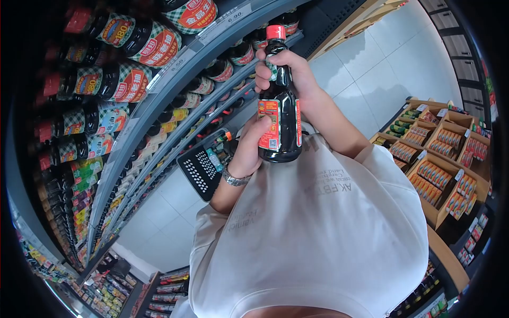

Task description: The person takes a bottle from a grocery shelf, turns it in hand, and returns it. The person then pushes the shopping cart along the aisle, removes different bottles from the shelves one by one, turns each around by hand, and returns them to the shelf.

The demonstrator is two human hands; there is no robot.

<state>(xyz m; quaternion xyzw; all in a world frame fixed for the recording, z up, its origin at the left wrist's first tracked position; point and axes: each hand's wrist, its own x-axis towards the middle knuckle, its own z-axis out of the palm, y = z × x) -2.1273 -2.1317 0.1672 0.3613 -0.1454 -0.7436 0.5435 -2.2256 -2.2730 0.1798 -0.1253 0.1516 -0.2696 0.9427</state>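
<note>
A dark soy sauce bottle [289, 130] with a red cap is held upright in front of my chest, its red and yellow label facing up at me. My right hand [290, 66] is wrapped around its neck, over a green checked band. Lower down, my left hand [252, 139] grips the bottle's side, thumb on the label; a metal watch [236, 179] is on that wrist. The left hand's fingers are mostly hidden behind the bottle. Beyond the left forearm is a dark shopping basket [197, 172] with a few items, partly covered by the arm.
Curved shelves [119, 135] packed with sauce bottles and price tags run along my left. A wooden display stand [437, 212] with boxed goods is at the right. Pale floor tiles [376, 58] lie ahead. More stocked shelves [108, 289] show at the lower left.
</note>
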